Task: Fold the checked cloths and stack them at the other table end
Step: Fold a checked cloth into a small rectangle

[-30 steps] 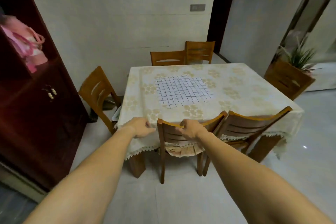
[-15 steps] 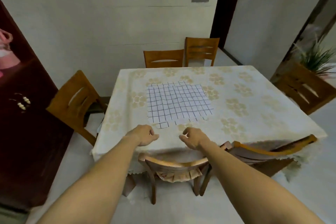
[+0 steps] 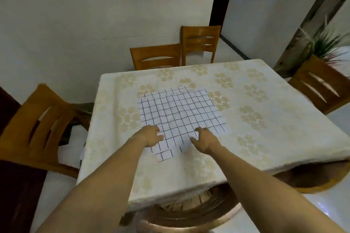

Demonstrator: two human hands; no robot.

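A white checked cloth (image 3: 180,113) with a dark grid lies spread out, slightly wrinkled, in the middle of the table (image 3: 265,138), which wears a cream floral tablecloth. My left hand (image 3: 150,135) hovers over the cloth's near left corner, fingers loosely curled and apart. My right hand (image 3: 203,139) is over the near edge a little to the right, fingers spread. Neither hand holds any fabric. Whether more than one cloth lies in the pile I cannot tell.
Wooden chairs ring the table: one at the left (image 3: 39,128), two at the far side (image 3: 157,56), (image 3: 200,43), one at the right (image 3: 320,89), two tucked under the near edge (image 3: 189,221). A potted plant (image 3: 327,43) stands at the right.
I have stepped closer to the table. Both hands left the near chair's backrest and moved forward over the table edge to the near edge of the checked cloth.
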